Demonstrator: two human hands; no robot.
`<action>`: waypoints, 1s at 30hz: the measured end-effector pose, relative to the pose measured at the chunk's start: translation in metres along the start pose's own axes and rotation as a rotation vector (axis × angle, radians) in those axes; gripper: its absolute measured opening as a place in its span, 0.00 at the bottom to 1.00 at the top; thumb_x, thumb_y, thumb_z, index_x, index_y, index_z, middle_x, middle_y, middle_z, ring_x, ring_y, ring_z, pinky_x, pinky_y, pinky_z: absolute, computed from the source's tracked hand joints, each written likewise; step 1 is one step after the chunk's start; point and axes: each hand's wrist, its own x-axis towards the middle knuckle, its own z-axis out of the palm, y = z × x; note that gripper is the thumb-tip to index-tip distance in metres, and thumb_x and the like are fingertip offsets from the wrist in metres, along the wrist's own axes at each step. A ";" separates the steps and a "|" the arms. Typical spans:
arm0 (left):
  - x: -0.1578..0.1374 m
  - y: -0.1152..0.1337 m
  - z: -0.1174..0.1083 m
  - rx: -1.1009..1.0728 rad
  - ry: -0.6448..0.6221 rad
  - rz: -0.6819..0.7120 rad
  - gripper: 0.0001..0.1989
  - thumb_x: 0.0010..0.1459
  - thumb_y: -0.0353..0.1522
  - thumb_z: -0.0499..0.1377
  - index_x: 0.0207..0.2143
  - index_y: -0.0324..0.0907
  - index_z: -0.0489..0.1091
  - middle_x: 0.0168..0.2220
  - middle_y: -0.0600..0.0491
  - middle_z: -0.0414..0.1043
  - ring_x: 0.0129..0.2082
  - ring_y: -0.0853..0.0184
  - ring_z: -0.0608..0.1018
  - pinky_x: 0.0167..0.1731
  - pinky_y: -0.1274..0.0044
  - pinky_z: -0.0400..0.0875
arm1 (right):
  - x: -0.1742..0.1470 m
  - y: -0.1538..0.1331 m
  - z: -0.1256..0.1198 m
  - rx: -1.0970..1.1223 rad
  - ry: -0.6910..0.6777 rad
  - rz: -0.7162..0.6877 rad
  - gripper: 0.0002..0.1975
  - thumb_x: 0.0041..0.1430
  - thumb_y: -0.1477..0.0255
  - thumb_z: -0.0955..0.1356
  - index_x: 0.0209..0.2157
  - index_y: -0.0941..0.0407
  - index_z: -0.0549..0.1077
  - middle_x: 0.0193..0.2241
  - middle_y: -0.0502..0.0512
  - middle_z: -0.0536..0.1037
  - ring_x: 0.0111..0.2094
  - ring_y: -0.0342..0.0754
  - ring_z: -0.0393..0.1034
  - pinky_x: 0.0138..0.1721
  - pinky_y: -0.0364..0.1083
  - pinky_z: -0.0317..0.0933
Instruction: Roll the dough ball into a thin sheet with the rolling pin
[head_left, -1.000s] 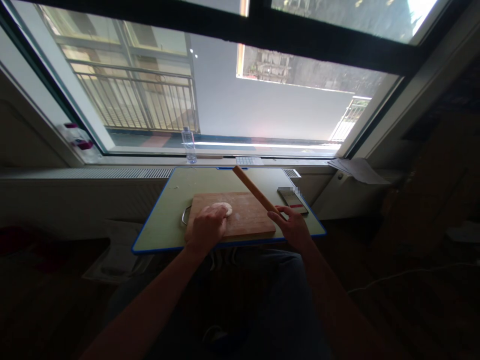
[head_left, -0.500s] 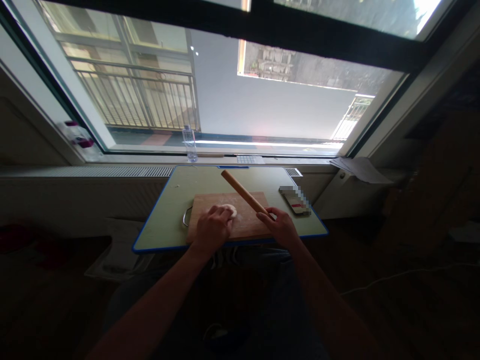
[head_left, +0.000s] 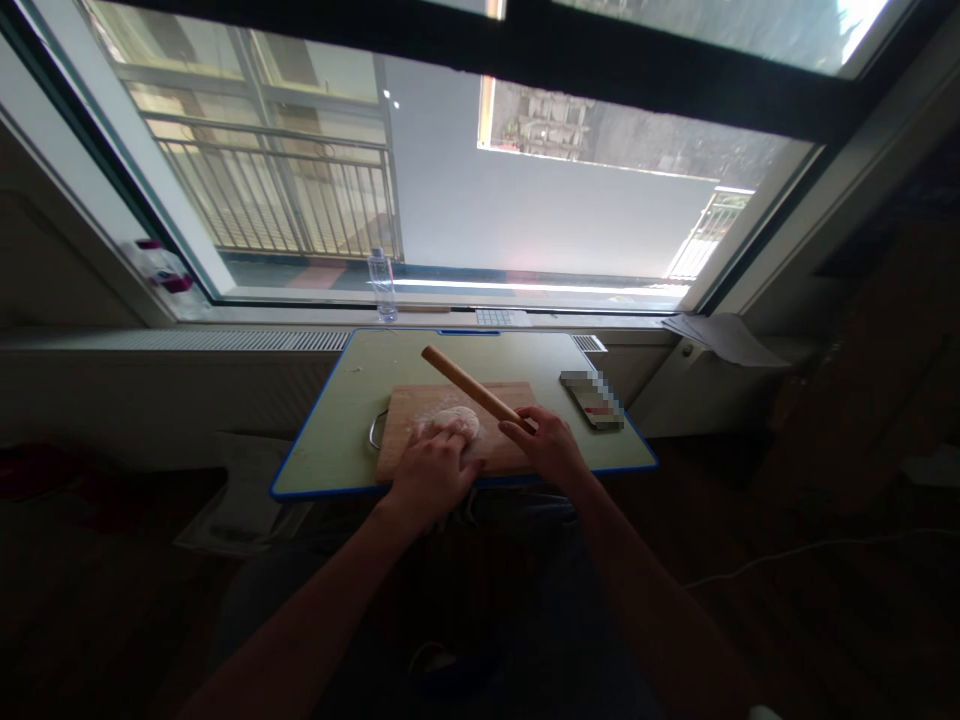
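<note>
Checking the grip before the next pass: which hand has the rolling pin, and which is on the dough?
The right hand grips the rolling pin by its near end; the left hand rests on the dough.

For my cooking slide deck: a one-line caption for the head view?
Left hand steadies dough on a cutting board; right hand holds a rolling pin.

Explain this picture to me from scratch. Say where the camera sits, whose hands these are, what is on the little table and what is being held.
The camera is worn on a person's head and looks down at their own two bare hands. A small green table stands below a window. On it lies a wooden cutting board with a pale piece of dough. The left hand rests at the dough's near edge. The right hand grips one end of a wooden rolling pin, which angles up over the board. A phone lies to the right; a clear bottle stands on the sill.
</note>
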 end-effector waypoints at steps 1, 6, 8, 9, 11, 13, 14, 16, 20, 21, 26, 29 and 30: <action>0.002 -0.002 -0.008 -0.053 -0.007 -0.002 0.21 0.65 0.44 0.62 0.57 0.49 0.79 0.64 0.48 0.76 0.67 0.51 0.73 0.72 0.57 0.58 | 0.003 -0.002 0.002 -0.044 0.000 -0.021 0.14 0.65 0.56 0.74 0.42 0.51 0.83 0.41 0.55 0.85 0.46 0.56 0.77 0.49 0.50 0.64; 0.027 -0.023 -0.050 -0.086 0.405 -0.165 0.19 0.69 0.42 0.53 0.47 0.45 0.82 0.53 0.47 0.83 0.57 0.55 0.79 0.64 0.65 0.68 | 0.016 -0.011 0.008 -0.210 -0.054 -0.181 0.11 0.64 0.58 0.77 0.42 0.49 0.82 0.47 0.54 0.84 0.55 0.57 0.72 0.60 0.56 0.58; 0.045 -0.037 -0.059 -0.013 0.474 -0.221 0.20 0.70 0.42 0.52 0.45 0.44 0.81 0.51 0.46 0.83 0.56 0.53 0.78 0.63 0.64 0.69 | 0.023 -0.011 0.008 -0.231 -0.075 -0.267 0.10 0.65 0.57 0.77 0.42 0.48 0.82 0.51 0.53 0.83 0.59 0.57 0.69 0.63 0.58 0.55; 0.055 -0.044 -0.061 0.022 0.446 -0.246 0.19 0.69 0.42 0.53 0.45 0.44 0.81 0.51 0.46 0.83 0.56 0.53 0.78 0.62 0.63 0.69 | 0.028 -0.010 0.007 -0.242 -0.079 -0.302 0.10 0.66 0.57 0.76 0.43 0.47 0.82 0.53 0.53 0.82 0.60 0.57 0.68 0.64 0.58 0.54; 0.074 -0.058 -0.059 0.093 0.326 -0.290 0.18 0.67 0.43 0.55 0.47 0.46 0.81 0.55 0.46 0.82 0.58 0.51 0.76 0.63 0.62 0.68 | 0.039 -0.007 0.004 -0.275 -0.098 -0.358 0.10 0.65 0.57 0.77 0.44 0.46 0.82 0.58 0.53 0.80 0.62 0.57 0.65 0.65 0.60 0.52; 0.089 -0.070 -0.052 0.159 0.165 -0.358 0.21 0.65 0.48 0.57 0.51 0.47 0.81 0.59 0.45 0.80 0.60 0.48 0.75 0.62 0.60 0.68 | 0.051 -0.004 0.002 -0.286 -0.160 -0.389 0.11 0.65 0.58 0.77 0.46 0.45 0.81 0.59 0.52 0.79 0.63 0.57 0.64 0.64 0.59 0.53; 0.094 -0.074 -0.048 0.181 0.115 -0.360 0.23 0.65 0.49 0.57 0.53 0.48 0.80 0.60 0.45 0.79 0.61 0.47 0.75 0.62 0.60 0.67 | 0.057 -0.003 0.001 -0.285 -0.193 -0.388 0.12 0.64 0.59 0.77 0.47 0.46 0.81 0.59 0.52 0.79 0.62 0.57 0.65 0.64 0.57 0.54; 0.100 -0.079 -0.041 0.207 0.033 -0.350 0.24 0.65 0.50 0.57 0.55 0.49 0.80 0.62 0.45 0.78 0.62 0.47 0.74 0.62 0.60 0.66 | 0.067 -0.004 0.002 -0.300 -0.245 -0.354 0.15 0.65 0.56 0.77 0.48 0.48 0.80 0.54 0.54 0.81 0.59 0.55 0.68 0.61 0.54 0.57; 0.095 -0.076 -0.035 0.255 0.045 -0.313 0.23 0.67 0.47 0.55 0.53 0.48 0.80 0.61 0.43 0.78 0.61 0.47 0.74 0.63 0.55 0.64 | 0.080 -0.018 0.009 -0.412 -0.224 -0.251 0.23 0.70 0.47 0.69 0.39 0.53 0.80 0.46 0.59 0.82 0.55 0.57 0.70 0.58 0.54 0.59; 0.091 -0.075 -0.035 0.276 0.088 -0.303 0.22 0.68 0.47 0.54 0.53 0.47 0.81 0.60 0.42 0.78 0.61 0.47 0.74 0.64 0.54 0.62 | 0.081 -0.021 0.010 -0.446 -0.215 -0.248 0.24 0.72 0.47 0.67 0.37 0.54 0.80 0.46 0.60 0.82 0.55 0.58 0.70 0.58 0.54 0.58; 0.074 -0.075 -0.037 0.249 0.124 -0.306 0.24 0.69 0.48 0.52 0.53 0.46 0.80 0.59 0.42 0.79 0.59 0.48 0.75 0.62 0.57 0.66 | 0.075 -0.022 0.019 -0.590 -0.180 -0.313 0.20 0.78 0.60 0.62 0.42 0.56 0.80 0.48 0.64 0.82 0.55 0.59 0.68 0.59 0.57 0.57; 0.073 -0.078 -0.037 0.196 0.021 -0.300 0.26 0.70 0.47 0.49 0.56 0.45 0.79 0.62 0.44 0.77 0.61 0.48 0.74 0.62 0.61 0.67 | 0.072 -0.016 0.022 -0.621 -0.167 -0.349 0.17 0.77 0.67 0.59 0.48 0.55 0.79 0.53 0.64 0.80 0.60 0.60 0.64 0.62 0.60 0.55; 0.076 -0.080 -0.037 0.200 -0.005 -0.294 0.27 0.70 0.47 0.48 0.57 0.46 0.79 0.63 0.44 0.75 0.63 0.48 0.73 0.63 0.60 0.67 | 0.073 -0.015 0.022 -0.615 -0.172 -0.359 0.17 0.77 0.67 0.59 0.50 0.55 0.78 0.55 0.63 0.79 0.62 0.61 0.62 0.64 0.62 0.53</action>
